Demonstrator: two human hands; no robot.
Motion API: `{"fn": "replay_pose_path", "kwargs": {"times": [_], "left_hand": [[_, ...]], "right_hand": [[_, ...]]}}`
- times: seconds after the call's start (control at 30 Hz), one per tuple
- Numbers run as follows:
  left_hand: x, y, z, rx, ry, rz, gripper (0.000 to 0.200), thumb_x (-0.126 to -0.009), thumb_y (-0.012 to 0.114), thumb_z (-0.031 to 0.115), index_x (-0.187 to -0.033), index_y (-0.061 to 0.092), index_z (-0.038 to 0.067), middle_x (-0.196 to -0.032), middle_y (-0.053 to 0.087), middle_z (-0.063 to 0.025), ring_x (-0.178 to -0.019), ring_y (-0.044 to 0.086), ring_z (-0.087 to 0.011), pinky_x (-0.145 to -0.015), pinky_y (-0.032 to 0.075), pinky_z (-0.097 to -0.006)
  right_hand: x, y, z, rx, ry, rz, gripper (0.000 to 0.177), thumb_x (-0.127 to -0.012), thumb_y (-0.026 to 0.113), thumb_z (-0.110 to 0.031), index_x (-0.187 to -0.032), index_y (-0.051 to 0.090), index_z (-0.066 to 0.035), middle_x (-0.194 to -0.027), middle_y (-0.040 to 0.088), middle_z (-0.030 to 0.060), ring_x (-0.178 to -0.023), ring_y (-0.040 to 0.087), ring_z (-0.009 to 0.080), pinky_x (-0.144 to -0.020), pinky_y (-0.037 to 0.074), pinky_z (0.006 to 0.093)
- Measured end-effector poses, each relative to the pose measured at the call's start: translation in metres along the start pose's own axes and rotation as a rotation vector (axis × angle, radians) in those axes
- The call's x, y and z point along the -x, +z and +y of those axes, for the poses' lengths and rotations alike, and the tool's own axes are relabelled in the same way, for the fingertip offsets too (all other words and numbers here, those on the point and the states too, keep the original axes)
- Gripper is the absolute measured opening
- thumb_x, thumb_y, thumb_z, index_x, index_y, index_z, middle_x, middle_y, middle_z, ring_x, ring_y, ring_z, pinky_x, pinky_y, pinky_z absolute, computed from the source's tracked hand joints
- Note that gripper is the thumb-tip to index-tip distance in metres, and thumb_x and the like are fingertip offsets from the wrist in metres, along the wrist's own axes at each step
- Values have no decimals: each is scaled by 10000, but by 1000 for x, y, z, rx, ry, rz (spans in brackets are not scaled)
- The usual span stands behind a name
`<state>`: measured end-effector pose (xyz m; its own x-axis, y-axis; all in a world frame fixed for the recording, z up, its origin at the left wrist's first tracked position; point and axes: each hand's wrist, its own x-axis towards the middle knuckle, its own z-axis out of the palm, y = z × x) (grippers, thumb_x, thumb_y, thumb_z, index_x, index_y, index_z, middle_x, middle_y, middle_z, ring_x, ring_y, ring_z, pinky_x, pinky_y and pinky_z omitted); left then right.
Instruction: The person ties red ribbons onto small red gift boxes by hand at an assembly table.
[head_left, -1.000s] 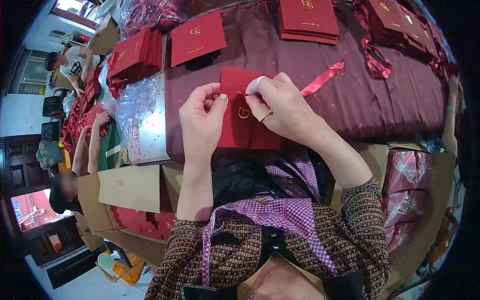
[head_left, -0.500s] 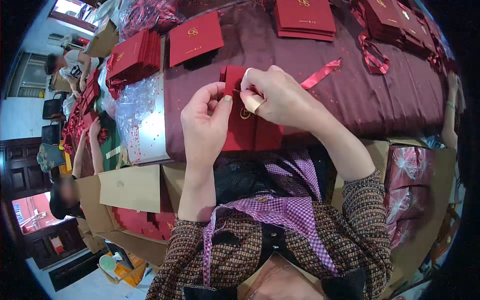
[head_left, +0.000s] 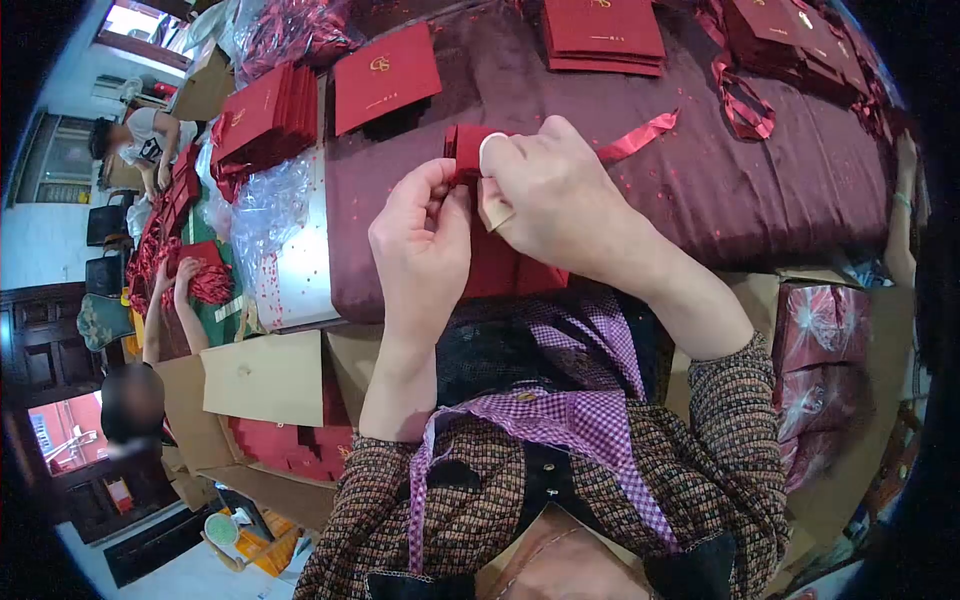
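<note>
At the near edge of the worktop, which is draped in maroon cloth, a flat red piece is held up between the wearer's two hands, its upper end folded in several layers. The left hand pinches its left edge between thumb and curled fingers. The right hand is closed narrow on the upper part, close beside the left; its fingertips are turned away, so the exact spot gripped is hard to make out. One of its fingers wears a white cover, and a tan wrap shows just below.

Just beyond the right hand lies a strip of red ribbon, with a ribbon loop farther right. Along the far side are a single gold-printed red folder, a middle stack, a right stack and, to the left, a leaning stack above crumpled clear plastic.

Nearer the body, a left carton contains red pieces, and a right carton contains plastic-wrapped red packs. Off to the left, a co-worker's hands are at another red piece.
</note>
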<state>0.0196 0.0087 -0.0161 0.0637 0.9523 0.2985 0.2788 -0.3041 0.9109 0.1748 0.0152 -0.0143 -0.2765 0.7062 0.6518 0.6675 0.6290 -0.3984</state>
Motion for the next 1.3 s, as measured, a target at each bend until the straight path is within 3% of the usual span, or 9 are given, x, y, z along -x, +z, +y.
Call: {"fn": "replay_pose_path", "kwargs": {"times": [0.13, 0.33, 0.4, 0.43, 0.7, 0.87, 0.93, 1.07, 1.3], "left_hand": [[1, 1, 0, -231, 241, 21, 184, -796, 609, -43, -978, 626, -15, -884, 655, -151, -801, 627, -263, -721, 498, -337], [8, 3, 6, -178, 181, -79, 227, -816, 601, -30, -1041, 632, -19, -905, 659, -145, -795, 634, -221, -727, 496, -308], [5, -1, 6, -116, 135, -112, 229, -829, 600, -23, -1055, 634, -21, -906, 662, -132, -795, 628, -192, -733, 494, -298], [2, -3, 6, -53, 88, -144, 231, -841, 600, -16, -1070, 635, -23, -908, 664, -120, -795, 622, -162, -739, 491, -288], [-11, 1, -4, -87, 222, -194, 162, -831, 604, -35, -990, 635, -21, -815, 618, -98, -739, 572, -177, -712, 461, -279], [-13, -3, -13, -21, 193, -232, 123, -811, 607, -53, -930, 615, -29, -786, 600, -83, -731, 547, -184, -693, 448, -282], [-14, -3, -10, -7, 223, -219, 115, -801, 605, -49, -913, 615, -21, -809, 605, -88, -768, 551, -199, -722, 443, -295], [-12, 6, -4, -51, 288, -205, 114, -780, 590, -43, -891, 592, -16, -871, 617, -123, -812, 558, -245, -748, 437, -319], [-11, 1, -8, 226, 48, -280, 26, -842, 545, -58, -859, 556, -41, -776, 471, 4, -687, 419, -56, -613, 340, -189]], "right_hand": [[-2, -9, -8, 248, -115, -119, 104, -773, 580, -113, -782, 516, -31, -680, 619, 129, -600, 611, 259, -654, 411, 381], [-15, -26, 6, -408, 375, -309, 202, -756, 570, -143, -803, 559, 53, -747, 605, 261, -771, 595, 445, -699, 471, 495], [-13, -25, 9, -358, 311, -275, 192, -766, 565, -130, -807, 565, 58, -749, 610, 260, -764, 601, 434, -697, 469, 493], [-10, -23, 9, -341, 301, -233, 103, -762, 584, -72, -802, 547, 16, -641, 584, 175, -594, 604, 297, -558, 454, 380], [-7, -37, 19, -405, 244, -278, 96, -790, 602, -66, -821, 549, 9, -677, 593, 161, -602, 587, 272, -560, 445, 366], [-7, -46, 31, -501, 137, -273, 224, -820, 694, -140, -989, 605, -23, -751, 612, 106, -710, 617, 194, -658, 480, 296], [-12, -50, 34, -636, 228, -217, 338, -817, 703, -255, -1053, 607, -32, -811, 628, 146, -725, 625, 317, -646, 494, 340], [-18, -33, 38, -364, -132, -88, 137, -827, 640, -110, -961, 671, -106, -877, 592, 114, -863, 581, 316, -752, 467, 401], [-21, -45, 39, -374, -206, -214, 31, -821, 604, -78, -835, 621, -99, -777, 566, 82, -828, 564, 292, -734, 448, 393]]}}
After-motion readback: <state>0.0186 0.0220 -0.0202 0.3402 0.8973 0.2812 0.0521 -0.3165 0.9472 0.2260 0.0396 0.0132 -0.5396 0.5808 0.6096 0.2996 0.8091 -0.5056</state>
